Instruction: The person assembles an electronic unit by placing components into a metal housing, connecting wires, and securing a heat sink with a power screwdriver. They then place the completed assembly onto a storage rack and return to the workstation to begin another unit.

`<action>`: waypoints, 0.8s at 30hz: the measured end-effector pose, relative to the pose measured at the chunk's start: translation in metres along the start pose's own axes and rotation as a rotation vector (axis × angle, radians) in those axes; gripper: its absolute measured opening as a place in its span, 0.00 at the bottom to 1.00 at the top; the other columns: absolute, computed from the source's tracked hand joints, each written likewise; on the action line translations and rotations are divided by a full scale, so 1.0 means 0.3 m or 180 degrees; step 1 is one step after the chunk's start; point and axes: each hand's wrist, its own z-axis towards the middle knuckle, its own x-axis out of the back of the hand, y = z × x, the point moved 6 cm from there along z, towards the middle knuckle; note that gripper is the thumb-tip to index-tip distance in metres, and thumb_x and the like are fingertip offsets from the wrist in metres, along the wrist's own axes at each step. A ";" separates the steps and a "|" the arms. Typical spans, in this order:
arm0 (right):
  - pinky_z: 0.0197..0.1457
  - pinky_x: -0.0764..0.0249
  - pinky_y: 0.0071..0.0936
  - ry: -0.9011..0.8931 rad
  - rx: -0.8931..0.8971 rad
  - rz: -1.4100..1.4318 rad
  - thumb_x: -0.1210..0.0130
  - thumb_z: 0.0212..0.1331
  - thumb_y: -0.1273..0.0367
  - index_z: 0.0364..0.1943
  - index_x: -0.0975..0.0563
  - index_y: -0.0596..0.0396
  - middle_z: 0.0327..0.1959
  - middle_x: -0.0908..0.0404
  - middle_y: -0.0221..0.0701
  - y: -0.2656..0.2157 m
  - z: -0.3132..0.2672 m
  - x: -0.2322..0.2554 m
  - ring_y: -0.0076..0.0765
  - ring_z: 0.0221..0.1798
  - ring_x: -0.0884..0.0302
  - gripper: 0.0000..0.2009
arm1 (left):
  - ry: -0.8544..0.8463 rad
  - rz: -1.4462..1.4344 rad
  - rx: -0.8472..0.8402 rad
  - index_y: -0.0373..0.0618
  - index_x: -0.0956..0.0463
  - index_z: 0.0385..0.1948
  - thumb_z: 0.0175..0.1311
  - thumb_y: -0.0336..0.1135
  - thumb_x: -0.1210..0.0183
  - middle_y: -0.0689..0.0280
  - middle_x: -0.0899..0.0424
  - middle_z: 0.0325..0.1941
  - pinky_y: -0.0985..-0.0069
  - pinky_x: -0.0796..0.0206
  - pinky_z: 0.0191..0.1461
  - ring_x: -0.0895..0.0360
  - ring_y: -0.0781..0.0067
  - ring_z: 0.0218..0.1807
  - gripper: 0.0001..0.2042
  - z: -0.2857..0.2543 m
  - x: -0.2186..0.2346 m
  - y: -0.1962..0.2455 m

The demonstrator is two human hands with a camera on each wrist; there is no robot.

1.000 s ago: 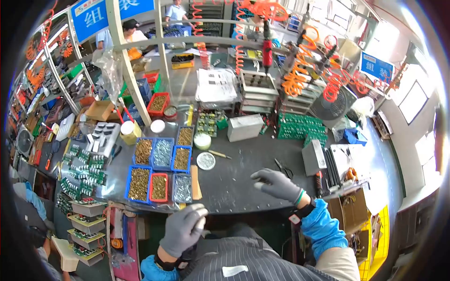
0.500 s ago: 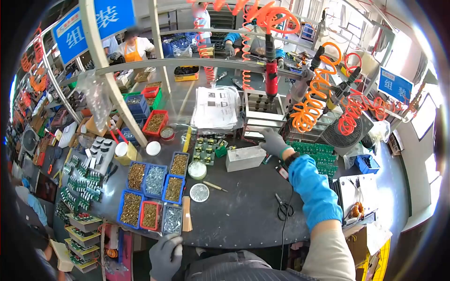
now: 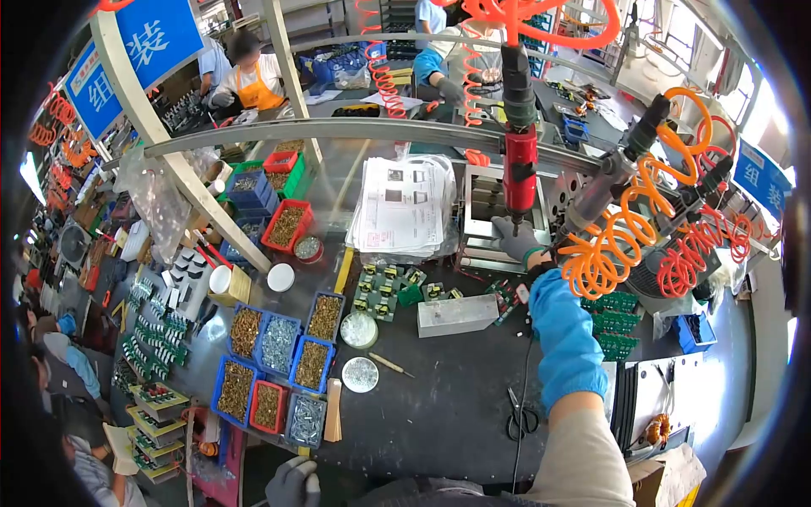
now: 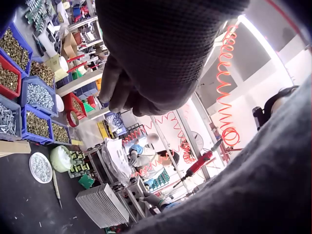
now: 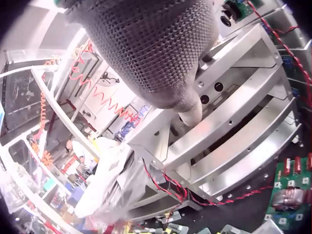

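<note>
I work in an assembly workshop: blue plastic bins of screws (image 3: 279, 342), green circuit boards (image 3: 615, 325), a hanging red pneumatic screwdriver (image 3: 519, 173), orange coiled air hoses (image 3: 596, 262).

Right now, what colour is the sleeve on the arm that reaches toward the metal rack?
The sleeve is bright blue; the head view shows it best.

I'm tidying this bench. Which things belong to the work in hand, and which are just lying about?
In hand:
right hand
stack of metal frames

Lying about:
left hand, holding nothing
scissors
metal box
screw bins
paper sheets
</note>
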 end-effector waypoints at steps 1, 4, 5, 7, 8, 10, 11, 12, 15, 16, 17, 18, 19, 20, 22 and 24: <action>0.58 0.33 0.52 0.0134 0.0050 0.0075 0.34 0.52 0.60 0.52 0.22 0.43 0.47 0.17 0.39 0.054 0.014 -0.041 0.53 0.55 0.21 0.21 | -0.0117 -0.0034 0.0008 0.41 0.19 0.49 0.67 0.27 0.42 0.51 0.16 0.52 0.61 0.26 0.58 0.18 0.47 0.54 0.11 0.012 -0.015 0.007; 0.58 0.33 0.51 0.0170 0.0177 0.0032 0.34 0.53 0.63 0.55 0.22 0.45 0.48 0.18 0.37 0.011 -0.043 0.002 0.52 0.54 0.21 0.23 | -0.0255 -0.0010 -0.0072 0.41 0.19 0.49 0.68 0.27 0.42 0.52 0.16 0.52 0.61 0.26 0.57 0.18 0.47 0.54 0.10 0.034 -0.030 0.033; 0.58 0.33 0.50 0.0062 0.0294 -0.0100 0.35 0.53 0.65 0.58 0.22 0.47 0.49 0.19 0.36 -0.055 -0.076 0.049 0.52 0.54 0.21 0.25 | -0.0269 -0.0007 -0.0079 0.41 0.19 0.49 0.68 0.27 0.42 0.52 0.16 0.52 0.61 0.26 0.57 0.18 0.47 0.54 0.10 0.038 -0.029 0.039; 0.59 0.34 0.50 0.0212 0.0310 -0.0044 0.33 0.52 0.64 0.57 0.22 0.47 0.49 0.19 0.35 -0.123 -0.137 0.068 0.51 0.54 0.21 0.25 | -0.0243 0.0104 -0.0171 0.41 0.19 0.49 0.68 0.27 0.42 0.53 0.16 0.51 0.61 0.26 0.57 0.17 0.48 0.53 0.10 0.038 -0.020 0.055; 0.59 0.36 0.51 0.0364 0.0340 0.0010 0.31 0.50 0.63 0.57 0.22 0.46 0.49 0.19 0.34 -0.161 -0.177 0.077 0.51 0.54 0.21 0.25 | -0.0264 0.0102 -0.0159 0.41 0.19 0.49 0.68 0.27 0.42 0.53 0.16 0.51 0.61 0.26 0.57 0.17 0.48 0.53 0.10 0.035 -0.019 0.054; 0.60 0.34 0.48 0.0495 0.0401 0.0054 0.31 0.51 0.64 0.57 0.21 0.46 0.49 0.18 0.32 -0.250 -0.259 0.111 0.47 0.57 0.23 0.26 | -0.0208 0.0000 -0.0340 0.42 0.19 0.49 0.69 0.27 0.42 0.53 0.16 0.51 0.60 0.26 0.56 0.17 0.47 0.52 0.10 0.037 -0.017 0.056; 0.61 0.35 0.49 0.0576 0.0428 0.0125 0.31 0.51 0.65 0.57 0.22 0.46 0.50 0.18 0.31 -0.285 -0.293 0.118 0.47 0.58 0.24 0.26 | -0.0153 0.0046 -0.0449 0.40 0.19 0.48 0.68 0.26 0.43 0.53 0.15 0.49 0.63 0.26 0.55 0.17 0.50 0.51 0.09 0.037 -0.014 0.063; 0.62 0.35 0.50 0.0657 0.0456 0.0196 0.31 0.51 0.66 0.58 0.22 0.46 0.50 0.18 0.31 -0.321 -0.328 0.128 0.48 0.58 0.24 0.26 | -0.0173 0.0047 -0.0435 0.40 0.19 0.48 0.68 0.26 0.43 0.53 0.15 0.49 0.63 0.26 0.55 0.17 0.50 0.51 0.09 0.039 -0.022 0.065; 0.65 0.36 0.51 0.0651 0.0596 0.0188 0.30 0.51 0.65 0.58 0.22 0.47 0.50 0.19 0.32 -0.442 -0.425 0.165 0.48 0.58 0.24 0.26 | -0.0006 -0.0304 -0.0606 0.39 0.18 0.39 0.59 0.23 0.39 0.54 0.15 0.43 0.64 0.23 0.47 0.15 0.50 0.43 0.08 0.034 -0.035 0.022; 0.66 0.36 0.51 0.0560 0.0608 0.0106 0.30 0.51 0.65 0.58 0.22 0.47 0.51 0.19 0.33 -0.485 -0.450 0.170 0.48 0.58 0.24 0.26 | -0.0005 -0.0299 -0.0591 0.39 0.18 0.39 0.59 0.23 0.39 0.54 0.15 0.43 0.64 0.23 0.47 0.15 0.50 0.43 0.08 0.029 -0.034 0.003; 0.66 0.36 0.51 0.0522 0.0590 0.0098 0.30 0.50 0.64 0.58 0.22 0.46 0.51 0.19 0.33 -0.524 -0.473 0.174 0.47 0.58 0.24 0.27 | 0.0006 -0.0305 -0.0735 0.41 0.18 0.40 0.59 0.24 0.38 0.56 0.14 0.44 0.65 0.22 0.46 0.15 0.52 0.42 0.08 0.026 -0.030 -0.001; 0.66 0.36 0.51 0.0533 0.0597 0.0095 0.30 0.50 0.64 0.58 0.22 0.46 0.51 0.19 0.33 -0.552 -0.489 0.173 0.47 0.58 0.24 0.27 | 0.0022 -0.0315 -0.0892 0.42 0.17 0.41 0.59 0.26 0.37 0.58 0.13 0.44 0.65 0.22 0.45 0.14 0.54 0.41 0.09 0.027 -0.024 -0.004; 0.65 0.36 0.51 0.0474 0.0508 -0.0040 0.30 0.50 0.64 0.58 0.23 0.46 0.50 0.19 0.32 -0.568 -0.509 0.162 0.46 0.58 0.23 0.27 | 0.0016 -0.0355 -0.0967 0.42 0.17 0.41 0.59 0.26 0.37 0.58 0.14 0.44 0.65 0.22 0.45 0.14 0.54 0.42 0.09 0.023 -0.017 -0.015; 0.65 0.36 0.50 0.0414 0.0413 -0.0180 0.30 0.51 0.64 0.58 0.23 0.45 0.50 0.19 0.32 -0.578 -0.532 0.151 0.46 0.58 0.23 0.27 | 0.0016 -0.0366 -0.0977 0.42 0.17 0.41 0.59 0.26 0.37 0.58 0.14 0.44 0.65 0.22 0.45 0.14 0.54 0.42 0.09 0.019 -0.011 -0.035; 0.62 0.35 0.50 0.0564 0.0383 -0.0262 0.30 0.51 0.63 0.59 0.23 0.45 0.50 0.19 0.32 -0.606 -0.580 0.147 0.45 0.58 0.23 0.28 | 0.0038 -0.0528 -0.1110 0.43 0.17 0.42 0.60 0.26 0.37 0.58 0.14 0.45 0.65 0.22 0.45 0.14 0.54 0.42 0.09 0.011 0.001 -0.084; 0.61 0.34 0.49 0.0617 0.0029 -0.0181 0.29 0.50 0.63 0.59 0.23 0.45 0.50 0.19 0.33 -0.619 -0.627 0.159 0.45 0.57 0.23 0.28 | 0.0009 -0.0651 -0.1113 0.43 0.17 0.42 0.61 0.26 0.38 0.58 0.14 0.45 0.65 0.22 0.46 0.14 0.53 0.43 0.09 0.011 0.006 -0.144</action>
